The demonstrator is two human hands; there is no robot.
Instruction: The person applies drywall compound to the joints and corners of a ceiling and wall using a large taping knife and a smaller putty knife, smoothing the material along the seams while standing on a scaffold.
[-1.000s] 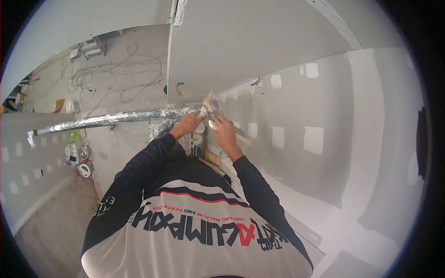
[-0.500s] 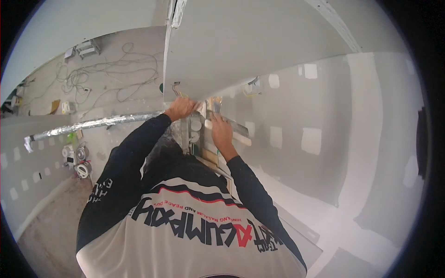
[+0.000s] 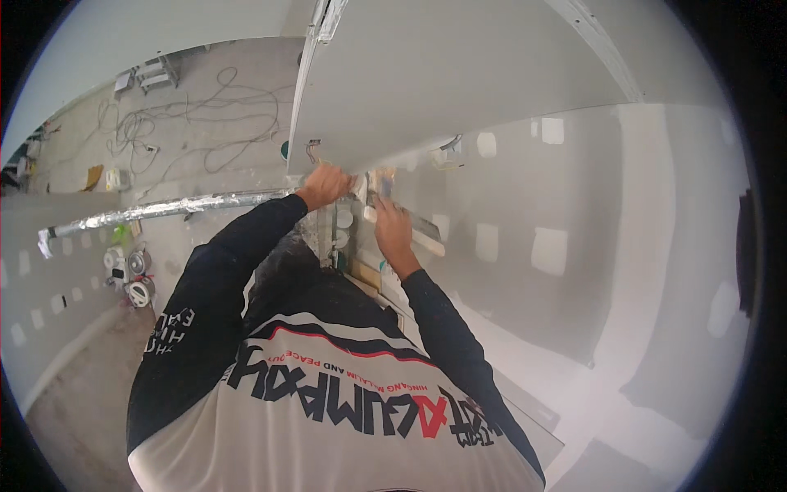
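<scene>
My left hand is closed at the lower corner of the grey plasterboard sheet, around something pale that is hard to make out. My right hand grips a long flat tool with a metal face and pale edge, slanting down to the right. Just beyond both hands is a plaster-smeared tan patch, partly hidden. A long metal pole, coated in white smears, runs leftward from behind my left forearm.
Cables lie on the floor at upper left, near a small step ladder. Round appliances stand by the left wall. The right wall has white filler patches. Containers sit below my hands.
My left hand has moved up and left to the sheet's corner. The long tool in my right hand now shows more fully. The view has shifted slightly.
</scene>
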